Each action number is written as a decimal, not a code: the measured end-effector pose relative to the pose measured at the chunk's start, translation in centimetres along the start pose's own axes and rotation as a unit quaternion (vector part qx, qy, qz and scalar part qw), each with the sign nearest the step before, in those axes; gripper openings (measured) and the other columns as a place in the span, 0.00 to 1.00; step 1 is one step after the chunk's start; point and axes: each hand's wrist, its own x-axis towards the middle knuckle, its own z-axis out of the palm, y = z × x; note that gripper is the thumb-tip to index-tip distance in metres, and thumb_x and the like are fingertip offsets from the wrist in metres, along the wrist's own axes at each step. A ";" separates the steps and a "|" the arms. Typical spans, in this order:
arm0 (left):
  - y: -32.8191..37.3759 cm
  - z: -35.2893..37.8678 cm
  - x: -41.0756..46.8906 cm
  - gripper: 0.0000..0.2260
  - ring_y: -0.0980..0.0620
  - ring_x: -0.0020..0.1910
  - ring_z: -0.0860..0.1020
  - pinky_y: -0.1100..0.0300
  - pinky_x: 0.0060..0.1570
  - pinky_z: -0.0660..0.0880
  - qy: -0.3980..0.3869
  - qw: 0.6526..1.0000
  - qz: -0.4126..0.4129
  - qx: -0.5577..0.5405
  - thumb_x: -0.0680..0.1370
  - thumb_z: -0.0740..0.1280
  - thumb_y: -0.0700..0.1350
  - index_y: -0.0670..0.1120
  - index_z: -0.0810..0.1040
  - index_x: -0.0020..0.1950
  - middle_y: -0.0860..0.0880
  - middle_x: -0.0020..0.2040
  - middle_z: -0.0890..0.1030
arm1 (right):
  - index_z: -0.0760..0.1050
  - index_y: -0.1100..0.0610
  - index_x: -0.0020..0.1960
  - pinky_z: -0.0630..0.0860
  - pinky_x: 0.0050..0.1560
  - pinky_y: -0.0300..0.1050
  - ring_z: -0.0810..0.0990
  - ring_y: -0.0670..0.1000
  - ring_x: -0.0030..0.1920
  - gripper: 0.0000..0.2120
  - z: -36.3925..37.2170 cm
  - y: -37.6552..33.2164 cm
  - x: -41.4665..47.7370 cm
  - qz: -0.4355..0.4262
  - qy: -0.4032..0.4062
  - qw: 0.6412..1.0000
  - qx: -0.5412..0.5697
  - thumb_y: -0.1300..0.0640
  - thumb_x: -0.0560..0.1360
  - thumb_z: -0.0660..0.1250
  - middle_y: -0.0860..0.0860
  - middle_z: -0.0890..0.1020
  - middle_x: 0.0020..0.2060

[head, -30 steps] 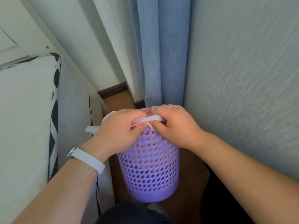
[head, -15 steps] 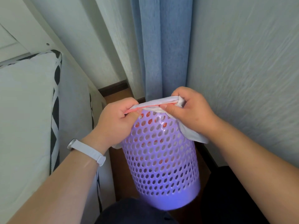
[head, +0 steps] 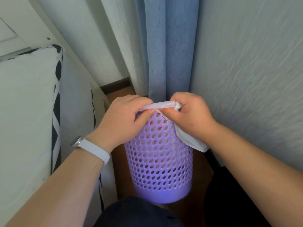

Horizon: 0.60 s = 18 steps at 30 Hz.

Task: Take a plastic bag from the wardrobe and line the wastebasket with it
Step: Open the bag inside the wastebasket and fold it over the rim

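A purple perforated wastebasket [head: 159, 164] stands on the wooden floor in a narrow gap between bed and wall. A white plastic bag [head: 188, 140] with red print sits inside it; the red shows through the holes. The bag's edge is stretched across the near rim between my hands, and a flap hangs down the basket's right side. My left hand [head: 124, 118] pinches the bag at the rim's left. My right hand [head: 190, 113] grips a bunched part at the rim's right. The basket's opening is hidden behind my hands.
A white mattress with a black-and-white patterned edge [head: 56, 112] fills the left side. A blue curtain [head: 168, 46] hangs behind the basket, beside a textured white wall [head: 254, 71] on the right. The brown floor strip [head: 119, 163] is tight. My dark-clothed knees are at the bottom.
My hands moved apart along the rim, stretching the bag's edge between them. A flap of bag now hangs over the basket's right side. The view has shifted slightly closer.
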 end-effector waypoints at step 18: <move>-0.1 -0.9 -0.3 0.08 0.52 0.39 0.74 0.56 0.40 0.72 0.032 0.983 -0.105 -0.145 0.77 0.63 0.50 0.47 0.79 0.46 0.49 0.38 0.78 | 0.74 0.58 0.40 0.69 0.41 0.52 0.72 0.53 0.38 0.16 -0.9 -0.3 0.2 -0.049 0.042 0.998 -0.014 0.45 0.73 0.62 0.52 0.76 0.35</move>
